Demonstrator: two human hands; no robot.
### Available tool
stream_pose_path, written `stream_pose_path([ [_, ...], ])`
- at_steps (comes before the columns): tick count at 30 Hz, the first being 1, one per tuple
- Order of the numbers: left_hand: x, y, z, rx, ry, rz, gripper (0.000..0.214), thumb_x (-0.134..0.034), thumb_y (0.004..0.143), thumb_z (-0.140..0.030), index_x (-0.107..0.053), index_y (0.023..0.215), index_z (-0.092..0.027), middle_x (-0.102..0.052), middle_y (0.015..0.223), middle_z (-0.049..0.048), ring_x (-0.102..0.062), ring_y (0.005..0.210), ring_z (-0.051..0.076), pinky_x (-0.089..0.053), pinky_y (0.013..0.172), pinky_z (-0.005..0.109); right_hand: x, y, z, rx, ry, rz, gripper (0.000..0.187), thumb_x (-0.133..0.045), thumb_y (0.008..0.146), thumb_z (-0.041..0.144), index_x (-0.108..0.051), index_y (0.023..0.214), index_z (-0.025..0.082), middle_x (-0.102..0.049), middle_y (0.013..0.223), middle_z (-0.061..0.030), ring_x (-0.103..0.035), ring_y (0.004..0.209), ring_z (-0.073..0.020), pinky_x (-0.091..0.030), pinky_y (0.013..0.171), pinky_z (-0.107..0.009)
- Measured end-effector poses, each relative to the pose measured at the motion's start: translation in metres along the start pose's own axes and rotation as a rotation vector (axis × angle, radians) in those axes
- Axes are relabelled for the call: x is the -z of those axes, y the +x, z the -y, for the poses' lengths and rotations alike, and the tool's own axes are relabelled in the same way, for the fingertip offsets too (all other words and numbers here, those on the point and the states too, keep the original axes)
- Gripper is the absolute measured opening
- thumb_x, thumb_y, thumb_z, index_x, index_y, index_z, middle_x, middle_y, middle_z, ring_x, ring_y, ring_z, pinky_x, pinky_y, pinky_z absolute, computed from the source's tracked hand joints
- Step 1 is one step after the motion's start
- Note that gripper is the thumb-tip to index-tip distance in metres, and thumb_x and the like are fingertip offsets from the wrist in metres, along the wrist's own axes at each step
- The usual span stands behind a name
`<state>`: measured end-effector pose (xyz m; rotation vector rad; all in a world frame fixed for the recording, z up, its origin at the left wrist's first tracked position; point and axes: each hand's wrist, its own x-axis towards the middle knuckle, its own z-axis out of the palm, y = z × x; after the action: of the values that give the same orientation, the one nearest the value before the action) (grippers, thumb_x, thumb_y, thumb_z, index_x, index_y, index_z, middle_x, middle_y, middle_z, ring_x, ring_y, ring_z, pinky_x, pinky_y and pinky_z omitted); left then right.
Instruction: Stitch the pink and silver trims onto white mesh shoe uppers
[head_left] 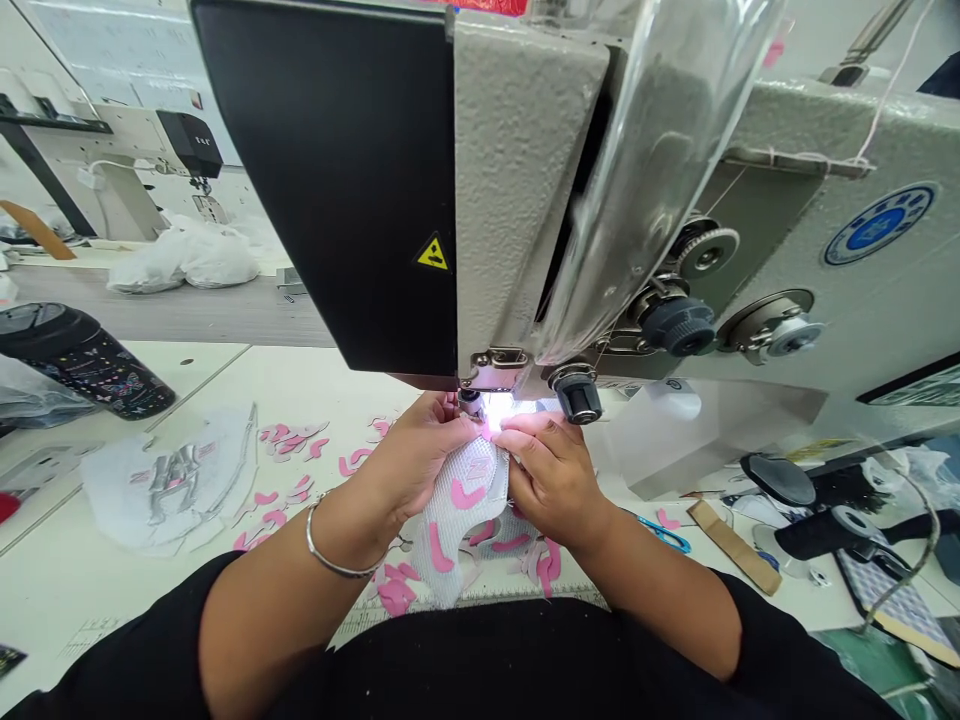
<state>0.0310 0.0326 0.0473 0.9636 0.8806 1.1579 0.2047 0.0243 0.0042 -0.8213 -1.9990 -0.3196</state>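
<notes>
Left hand [416,455] and right hand [551,475] both pinch white mesh panel [450,535] bearing pink pieces [466,494], its edge at sewing-machine presser foot [471,403].

Sewing machine head [517,200] overhead blocks upward passage. Right of right hand [551,480]: blue-handled scissors [664,535] obstruct. Left of left hand [412,465]: low, flat pink cutouts [289,440], passable above.

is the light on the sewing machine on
On: a bright white glow shines from under the sewing machine onto the right hand holding the white mesh panel.
</notes>
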Motion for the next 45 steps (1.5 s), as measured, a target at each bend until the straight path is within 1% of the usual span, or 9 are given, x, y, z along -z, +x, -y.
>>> stream_pose_path([
  [8,0.001,0.001,0.002,-0.004,-0.039,0.009,0.015,-0.075,0.065,-0.013,-0.063,0.073,-0.017,-0.063,0.070,0.0001,-0.060,0.067,0.014,-0.048,0.066,0.028,0.000,0.003,-0.001,0.007,-0.006,0.007,0.023,-0.054,0.089,0.014,-0.065,0.107,0.023,-0.072,0.104,-0.0044,-0.064,0.094,-0.0198,-0.046,0.089,-0.039],
  [11,0.004,0.001,0.005,-0.003,-0.063,0.029,0.016,-0.075,0.067,-0.014,-0.063,0.077,-0.017,-0.064,0.073,0.0005,-0.061,0.070,0.015,-0.049,0.069,0.030,0.000,0.003,-0.002,-0.010,-0.015,0.018,0.022,-0.054,0.089,0.015,-0.065,0.107,0.023,-0.072,0.101,-0.0041,-0.064,0.093,-0.0196,-0.046,0.090,-0.040],
  [15,0.006,0.001,0.008,0.005,-0.078,0.001,0.020,-0.077,0.068,-0.015,-0.062,0.082,-0.018,-0.064,0.077,-0.0001,-0.062,0.074,0.015,-0.050,0.072,0.029,0.000,0.003,-0.003,-0.022,-0.019,0.034,0.023,-0.054,0.090,0.016,-0.066,0.108,0.023,-0.072,0.100,-0.0049,-0.063,0.094,-0.0209,-0.046,0.090,-0.041],
  [22,0.012,-0.010,0.009,0.080,-0.045,-0.021,0.022,-0.079,0.073,-0.020,-0.061,0.085,-0.020,-0.061,0.078,-0.0033,-0.059,0.066,0.010,-0.049,0.064,0.023,0.000,0.003,-0.006,-0.039,-0.001,0.066,0.025,-0.055,0.090,0.019,-0.066,0.111,0.023,-0.071,0.099,-0.0057,-0.061,0.097,-0.0229,-0.047,0.091,-0.044],
  [24,0.016,-0.017,0.010,0.150,-0.045,0.038,0.023,-0.079,0.074,-0.024,-0.063,0.088,-0.020,-0.063,0.079,-0.0018,-0.061,0.066,0.012,-0.050,0.063,0.024,0.001,0.003,-0.007,-0.032,0.009,0.082,0.026,-0.054,0.090,0.018,-0.066,0.113,0.023,-0.070,0.098,-0.0061,-0.061,0.096,-0.0230,-0.048,0.090,-0.044],
  [28,0.027,-0.031,0.014,0.291,-0.018,0.178,0.036,-0.079,0.076,-0.033,-0.067,0.106,-0.019,-0.070,0.090,0.0075,-0.067,0.072,0.020,-0.054,0.067,0.032,0.005,0.004,-0.009,-0.022,0.019,0.121,0.031,-0.053,0.089,0.016,-0.065,0.116,0.023,-0.070,0.099,-0.0064,-0.060,0.099,-0.0241,-0.048,0.090,-0.046],
  [31,0.033,-0.038,0.016,0.321,-0.008,0.223,0.038,-0.076,0.079,-0.035,-0.067,0.112,-0.018,-0.072,0.093,0.0104,-0.068,0.074,0.021,-0.055,0.068,0.032,0.008,0.005,-0.009,-0.016,0.027,0.147,0.033,-0.052,0.089,0.016,-0.065,0.118,0.022,-0.069,0.099,-0.0069,-0.060,0.100,-0.0247,-0.048,0.092,-0.047],
  [38,0.039,-0.040,0.015,0.311,-0.011,0.227,0.037,-0.074,0.082,-0.034,-0.068,0.116,-0.019,-0.072,0.092,0.0097,-0.069,0.077,0.021,-0.056,0.074,0.033,0.010,0.006,-0.007,-0.020,0.013,0.184,0.034,-0.052,0.090,0.015,-0.063,0.122,0.019,-0.070,0.100,-0.0096,-0.060,0.102,-0.0266,-0.050,0.093,-0.051],
  [45,0.047,-0.033,0.012,0.311,0.021,0.184,0.035,-0.078,0.078,-0.034,-0.069,0.106,-0.016,-0.074,0.092,0.0118,-0.070,0.074,0.022,-0.057,0.067,0.031,0.012,0.010,-0.003,-0.026,-0.040,0.209,0.031,-0.052,0.092,0.015,-0.064,0.121,0.018,-0.069,0.101,-0.0106,-0.062,0.104,-0.0258,-0.052,0.093,-0.047],
])
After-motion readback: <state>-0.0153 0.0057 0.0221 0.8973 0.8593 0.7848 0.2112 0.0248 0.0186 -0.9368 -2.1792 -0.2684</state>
